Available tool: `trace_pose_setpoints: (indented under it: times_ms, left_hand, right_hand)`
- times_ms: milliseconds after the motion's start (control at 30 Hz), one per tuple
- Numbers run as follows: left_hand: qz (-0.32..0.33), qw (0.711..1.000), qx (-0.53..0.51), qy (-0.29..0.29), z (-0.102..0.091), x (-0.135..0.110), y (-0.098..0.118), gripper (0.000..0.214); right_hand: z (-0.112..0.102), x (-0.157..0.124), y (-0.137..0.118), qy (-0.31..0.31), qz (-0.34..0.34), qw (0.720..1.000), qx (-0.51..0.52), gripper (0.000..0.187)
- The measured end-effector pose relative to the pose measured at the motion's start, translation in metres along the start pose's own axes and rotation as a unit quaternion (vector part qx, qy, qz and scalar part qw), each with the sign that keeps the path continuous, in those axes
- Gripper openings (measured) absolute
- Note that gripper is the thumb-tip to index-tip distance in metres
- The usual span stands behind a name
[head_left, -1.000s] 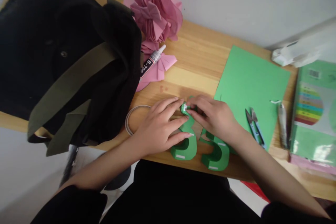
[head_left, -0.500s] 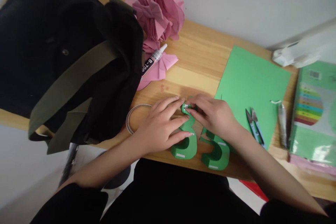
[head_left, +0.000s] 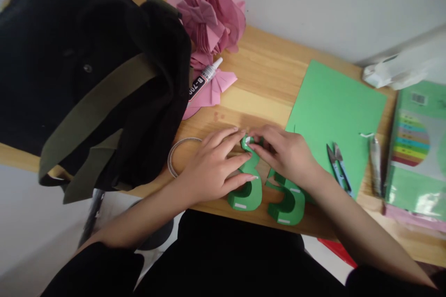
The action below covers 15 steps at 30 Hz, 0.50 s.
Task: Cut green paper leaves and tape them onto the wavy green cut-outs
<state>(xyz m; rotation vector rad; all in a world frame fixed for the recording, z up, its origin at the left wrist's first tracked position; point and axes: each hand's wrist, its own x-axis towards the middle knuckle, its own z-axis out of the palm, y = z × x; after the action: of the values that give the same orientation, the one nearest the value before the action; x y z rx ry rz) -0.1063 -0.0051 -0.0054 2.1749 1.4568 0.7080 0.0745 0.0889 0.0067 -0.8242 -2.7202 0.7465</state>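
My left hand [head_left: 216,164] lies with its fingers stretched and spread over a green paper number [head_left: 256,195] that looks like a 3, covering part of it. My right hand [head_left: 284,151] pinches thumb and forefinger together at that number's upper end, beside a small white strip [head_left: 248,140]. Whatever sits between those fingertips is too small to make out. Just below my right hand, a second green paper number [head_left: 296,209], shaped like a 5, rests near the table's front edge. White strips show on both numbers.
A green sheet [head_left: 334,102] bears small blue-handled snips [head_left: 339,169]. A utility knife [head_left: 375,167] and a paper pack [head_left: 414,148] lie at right. To the left are a black bag [head_left: 114,32], a tape roll [head_left: 170,158], a glue tube [head_left: 202,82] and pink paper shapes [head_left: 209,23].
The right fingertips have shifted slightly, and more of the white strip shows beside them. My left hand stays in place, and the things on the table have not moved.
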Motion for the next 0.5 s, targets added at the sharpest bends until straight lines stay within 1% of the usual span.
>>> trace_pose_setpoints:
  times_ms: [200, 300, 500]
  left_hand:
    - [0.007, 1.000, 0.003, 0.004, 0.0009, -0.0009, -0.0008, 0.039]
    - [0.011, 1.000, 0.003, 0.009, 0.0012, -0.0011, -0.0010, 0.039]
    - [0.009, 1.000, 0.005, 0.006, 0.0002, -0.0008, -0.0003, 0.039]
  right_hand:
    - [0.0001, 0.0004, 0.0010, 0.005, -0.006, 1.000, 0.008, 0.011]
    - [0.0001, 0.0018, 0.0017, 0.001, 0.000, 1.000, 0.007, 0.013]
    - [-0.0014, 0.0087, 0.0011, -0.056, 0.054, 0.997, 0.024, 0.017]
